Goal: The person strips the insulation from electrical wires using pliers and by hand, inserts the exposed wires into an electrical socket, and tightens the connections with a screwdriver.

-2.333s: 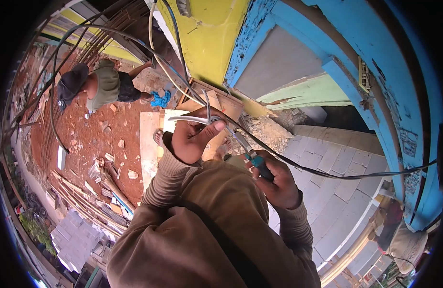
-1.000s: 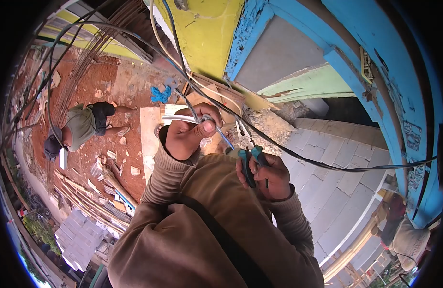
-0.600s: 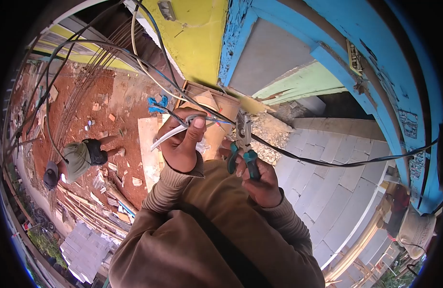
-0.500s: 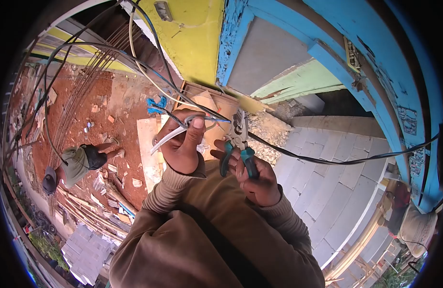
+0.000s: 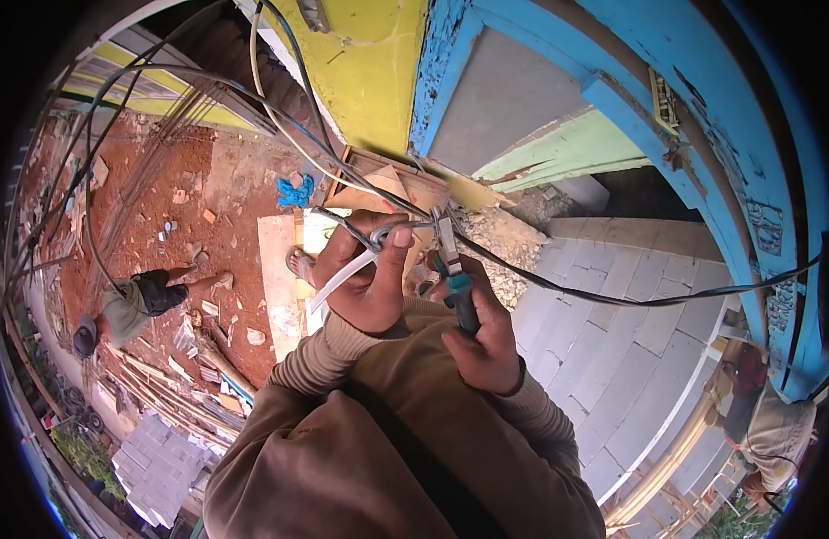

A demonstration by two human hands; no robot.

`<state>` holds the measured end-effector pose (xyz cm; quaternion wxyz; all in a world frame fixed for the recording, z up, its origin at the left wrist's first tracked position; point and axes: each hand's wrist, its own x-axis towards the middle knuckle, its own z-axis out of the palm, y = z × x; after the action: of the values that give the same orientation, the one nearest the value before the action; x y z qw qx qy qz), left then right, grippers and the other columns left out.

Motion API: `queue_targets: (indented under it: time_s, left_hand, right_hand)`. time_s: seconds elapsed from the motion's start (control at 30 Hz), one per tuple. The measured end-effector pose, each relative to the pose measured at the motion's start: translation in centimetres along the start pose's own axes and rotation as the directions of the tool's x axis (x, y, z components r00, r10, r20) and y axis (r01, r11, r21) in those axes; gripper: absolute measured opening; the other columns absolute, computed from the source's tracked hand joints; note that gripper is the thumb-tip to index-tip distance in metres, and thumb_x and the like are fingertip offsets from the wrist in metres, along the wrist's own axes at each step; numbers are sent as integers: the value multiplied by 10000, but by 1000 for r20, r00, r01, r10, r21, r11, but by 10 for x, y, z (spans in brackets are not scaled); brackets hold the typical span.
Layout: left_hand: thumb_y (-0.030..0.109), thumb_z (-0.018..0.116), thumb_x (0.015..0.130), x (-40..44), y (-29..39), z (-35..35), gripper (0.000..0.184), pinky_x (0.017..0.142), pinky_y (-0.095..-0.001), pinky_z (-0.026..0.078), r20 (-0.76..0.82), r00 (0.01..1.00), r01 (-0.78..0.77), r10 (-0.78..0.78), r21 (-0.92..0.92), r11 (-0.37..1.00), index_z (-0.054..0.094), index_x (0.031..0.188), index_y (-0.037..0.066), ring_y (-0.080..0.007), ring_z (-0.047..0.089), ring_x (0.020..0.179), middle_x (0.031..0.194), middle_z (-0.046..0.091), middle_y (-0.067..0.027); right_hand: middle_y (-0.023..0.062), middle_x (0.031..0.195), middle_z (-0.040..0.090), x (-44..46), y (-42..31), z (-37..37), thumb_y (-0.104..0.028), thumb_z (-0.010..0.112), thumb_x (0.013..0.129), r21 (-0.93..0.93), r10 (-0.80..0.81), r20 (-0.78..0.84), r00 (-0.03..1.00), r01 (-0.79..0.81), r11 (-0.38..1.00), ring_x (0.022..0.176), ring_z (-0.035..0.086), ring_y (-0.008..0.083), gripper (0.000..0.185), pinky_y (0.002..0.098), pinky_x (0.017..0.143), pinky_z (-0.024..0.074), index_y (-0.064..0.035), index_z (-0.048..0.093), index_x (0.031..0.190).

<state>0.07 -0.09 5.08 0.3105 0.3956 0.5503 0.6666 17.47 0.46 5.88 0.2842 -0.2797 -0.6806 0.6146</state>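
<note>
My left hand [image 5: 370, 283] is closed around electrical cable. A white cable end [image 5: 344, 277] sticks out below its fingers and a dark grey end [image 5: 338, 218] above them. A thin stretch of wire [image 5: 421, 224] runs from my left fingertips to the pliers. My right hand [image 5: 485, 328] grips the pliers [image 5: 449, 251] by their teal and black handles, which are squeezed together. The jaws point up and meet the wire beside a long black cable [image 5: 567, 286]; whether they bite it cannot be made out.
Several loose cables [image 5: 163, 67] hang at upper left. Below are a wooden board [image 5: 275, 256], a blue cloth [image 5: 295, 191] and rubble [image 5: 495, 242]. A grey block surface [image 5: 612, 305] lies right, under a blue frame [image 5: 603, 90]. One person [image 5: 132, 310] is left, another [image 5: 774, 431] right.
The pliers' handles have gone from spread to squeezed, with the jaws now upright at the wire. My left hand has shifted right, closer to the pliers.
</note>
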Motion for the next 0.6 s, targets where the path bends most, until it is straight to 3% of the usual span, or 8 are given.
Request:
queue_targets:
  time_s: [0.07, 0.13, 0.23, 0.33, 0.43, 0.5, 0.53, 0.6]
  left_hand:
    - [84, 687, 935, -1, -1, 2, 159, 615, -212, 452, -2, 998, 56, -56, -25, 998, 648, 1033, -35, -57, 560, 682, 827, 668, -42]
    - [90, 685, 939, 0, 2, 3, 166, 609, -209, 451, -6, 998, 65, -65, -44, 997, 645, 1040, -36, -56, 561, 680, 824, 674, -46]
    - [105, 681, 945, 2, 0, 3, 182, 592, -201, 443, -25, 997, 64, -66, -66, 996, 641, 1052, -38, -52, 556, 661, 813, 685, -53]
    - [120, 628, 974, 2, 2, 4, 174, 525, -228, 401, -33, 997, 72, -74, -58, 996, 621, 1019, -48, -84, 512, 580, 787, 649, -92]
    - [153, 636, 976, 2, -4, 2, 203, 544, -224, 400, -49, 995, 82, -86, -79, 993, 620, 1030, -43, -84, 510, 593, 796, 644, -96]
    - [151, 633, 977, 1, -7, 2, 200, 544, -224, 399, -49, 996, 76, -81, -88, 993, 621, 1030, -41, -84, 510, 595, 794, 644, -93]
    - [149, 631, 978, 2, -8, 3, 196, 545, -224, 399, -53, 996, 69, -74, -94, 993, 621, 1030, -39, -84, 511, 598, 791, 644, -90]
    - [146, 628, 979, 2, -8, 4, 190, 545, -224, 396, -46, 995, 80, -84, -94, 992, 620, 1029, -37, -84, 509, 600, 787, 642, -86]
  right_hand:
    - [122, 1238, 466, -3, 0, 22, 119, 505, 764, 387, 289, -377, 880, -133, 912, 1079, 545, 186, 447, 289, 966, 413, 11, 510, 1197]
    - [112, 1208, 477, -2, 0, 17, 142, 509, 757, 462, 292, -380, 878, -93, 882, 989, 529, 166, 473, 281, 913, 425, 12, 493, 1212]
    - [98, 1126, 530, -9, 4, 6, 149, 527, 749, 448, 378, -359, 853, -198, 872, 904, 513, 140, 411, 275, 848, 434, 30, 530, 1142]
    - [76, 1034, 580, -19, 10, -4, 162, 543, 731, 556, 408, -242, 881, -218, 802, 845, 515, 118, 341, 264, 797, 433, 43, 570, 1049]
    - [80, 954, 596, -17, 10, 2, 158, 540, 766, 475, 392, -335, 857, -205, 855, 796, 513, 115, 214, 247, 784, 424, 33, 582, 935]
    - [107, 952, 609, -13, 11, 9, 134, 538, 816, 272, 205, -556, 805, -57, 961, 700, 497, 98, 196, 232, 656, 427, 33, 570, 981]
    - [107, 952, 609, -12, 7, 5, 134, 538, 816, 270, 204, -559, 804, -56, 961, 700, 497, 98, 196, 232, 656, 427, 33, 570, 981]
    - [134, 931, 618, -12, -3, -4, 111, 539, 848, 688, 463, -383, 799, -88, 721, 594, 461, 75, 191, 221, 515, 389, 50, 550, 1029]
